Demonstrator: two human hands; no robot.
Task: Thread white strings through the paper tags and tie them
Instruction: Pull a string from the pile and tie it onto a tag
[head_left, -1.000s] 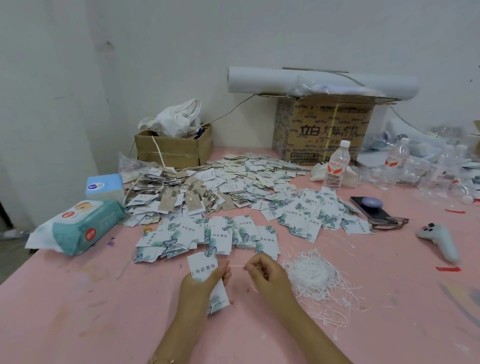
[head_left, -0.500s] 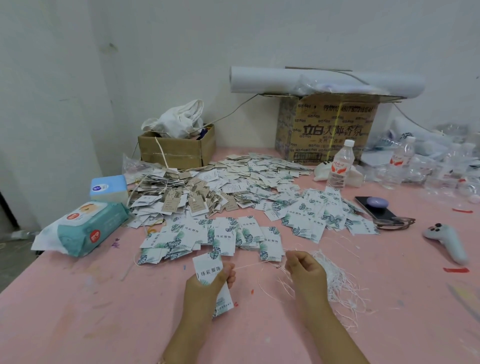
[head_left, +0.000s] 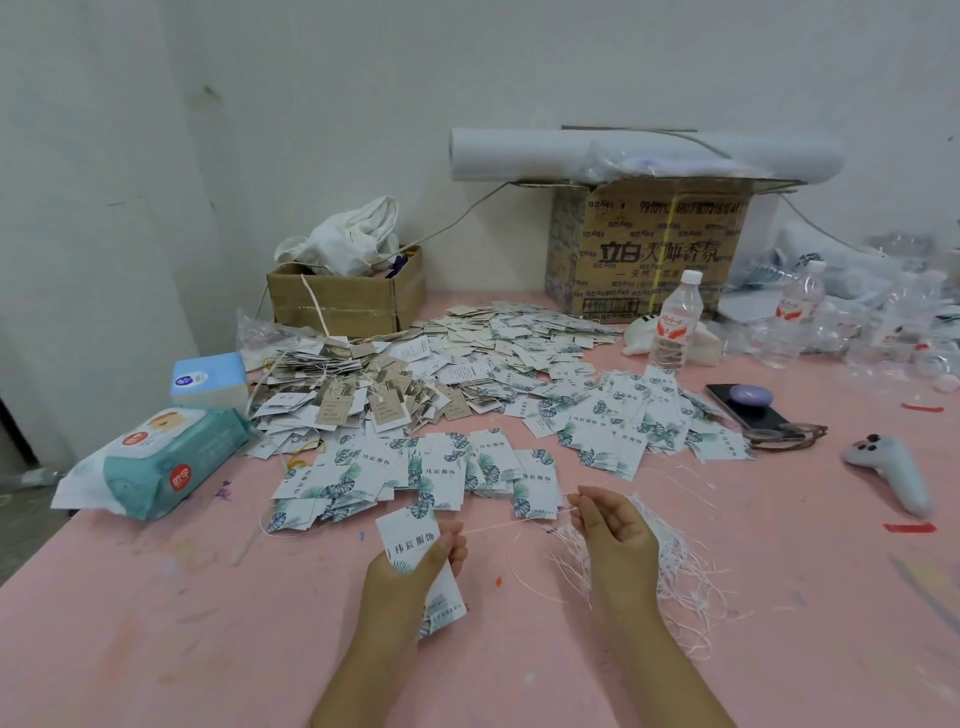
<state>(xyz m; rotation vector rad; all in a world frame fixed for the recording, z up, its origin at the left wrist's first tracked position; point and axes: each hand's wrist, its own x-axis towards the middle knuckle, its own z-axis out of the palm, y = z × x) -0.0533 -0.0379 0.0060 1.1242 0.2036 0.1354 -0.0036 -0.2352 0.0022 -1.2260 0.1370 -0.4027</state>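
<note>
My left hand grips a white paper tag printed with green leaves, and a second tag hangs below it. A thin white string runs taut from the tag to my right hand, which pinches its far end. The tangled pile of white strings lies on the pink table under and right of my right hand. Loose leaf-print tags lie spread just beyond my hands.
Finished brown tags and more white tags are heaped further back. Wet wipes and a tissue box sit left. Cardboard boxes, a water bottle, a phone and a controller lie behind and right.
My right hand has moved right, away from the left, drawing the string out longer through the tag. My left hand keeps holding the tag.
</note>
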